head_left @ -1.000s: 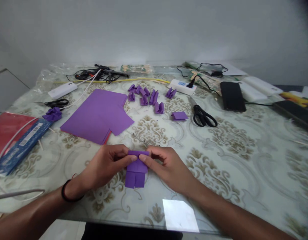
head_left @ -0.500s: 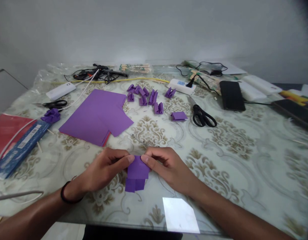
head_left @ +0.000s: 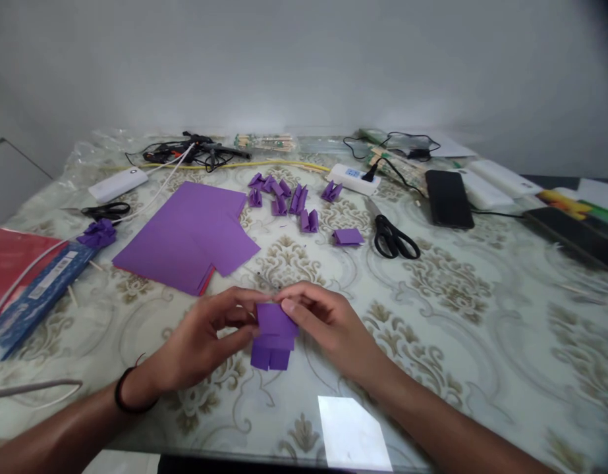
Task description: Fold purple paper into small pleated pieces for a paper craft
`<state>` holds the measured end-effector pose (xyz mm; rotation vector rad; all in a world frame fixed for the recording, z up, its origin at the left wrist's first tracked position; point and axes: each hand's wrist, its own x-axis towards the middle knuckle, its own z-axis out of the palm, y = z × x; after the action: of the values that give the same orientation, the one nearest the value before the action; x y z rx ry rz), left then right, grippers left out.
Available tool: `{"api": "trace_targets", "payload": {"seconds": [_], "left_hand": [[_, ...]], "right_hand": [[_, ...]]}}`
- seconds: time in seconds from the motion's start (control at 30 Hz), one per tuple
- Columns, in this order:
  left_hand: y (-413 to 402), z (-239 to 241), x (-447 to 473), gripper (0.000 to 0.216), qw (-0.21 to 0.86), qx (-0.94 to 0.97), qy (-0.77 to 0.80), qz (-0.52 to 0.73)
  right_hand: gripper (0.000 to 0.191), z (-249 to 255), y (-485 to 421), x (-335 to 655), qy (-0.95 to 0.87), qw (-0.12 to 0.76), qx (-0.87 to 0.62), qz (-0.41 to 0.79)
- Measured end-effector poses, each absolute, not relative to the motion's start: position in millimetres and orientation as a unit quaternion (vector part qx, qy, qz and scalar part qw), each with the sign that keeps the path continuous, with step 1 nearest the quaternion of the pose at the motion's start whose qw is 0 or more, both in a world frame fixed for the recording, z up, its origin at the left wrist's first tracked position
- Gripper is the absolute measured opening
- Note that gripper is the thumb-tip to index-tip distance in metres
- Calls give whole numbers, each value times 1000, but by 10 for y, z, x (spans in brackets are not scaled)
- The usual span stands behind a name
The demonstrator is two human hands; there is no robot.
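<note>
A folded purple paper [head_left: 275, 320] is held up near the front of the table, with creased layers and two flaps side by side at its lower end. My right hand [head_left: 328, 322] pinches its upper right corner, thumb in front and fingers behind. On the other side my left hand [head_left: 212, 336] is closed loosely about the left edge, its thumb at the edge and its index finger along the top. Parts of the left fingers are hidden behind the paper. Beyond my hands lie several small folded purple pieces [head_left: 309, 221] and one flatter folded piece [head_left: 348, 237].
A stack of purple sheets [head_left: 180, 237] lies left of centre. Black-handled scissors [head_left: 393, 238] are to the right, other scissors [head_left: 106, 210] to the left. A power strip [head_left: 353, 178], a black phone [head_left: 449, 199], cables [head_left: 197, 150] and a blue package [head_left: 39, 296] surround the workspace.
My left thumb has moved down from the paper's top left corner to its left edge. The paper's upper part now shows a crease across it. My right hand keeps its pinch.
</note>
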<state>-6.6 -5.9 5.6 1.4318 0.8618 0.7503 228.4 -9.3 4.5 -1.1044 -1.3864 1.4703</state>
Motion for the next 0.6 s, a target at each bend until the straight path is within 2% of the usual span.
{"api": "trace_targets", "payload": {"seconds": [0.1,0.33,0.4,0.5,0.6], "left_hand": [[-21,13,-44,23,576,603,413,366],[0,16,7,30,543,561,420,462],[0,48,16,24,546,560,424,457],[4,80,17,18,546,560,432,449],[5,60,21,16,542,553,443,451]], "right_hand": [[22,24,-105,2266,-547,426,-421,585],[12,29,-84,2280,-579,410,-411,573],[19,44,-83,2291,-594,400,-408,566],[39,50,-94,2293,-615,378,-422,549],[35,41,-111,2280,-637,374,-454,499]]}}
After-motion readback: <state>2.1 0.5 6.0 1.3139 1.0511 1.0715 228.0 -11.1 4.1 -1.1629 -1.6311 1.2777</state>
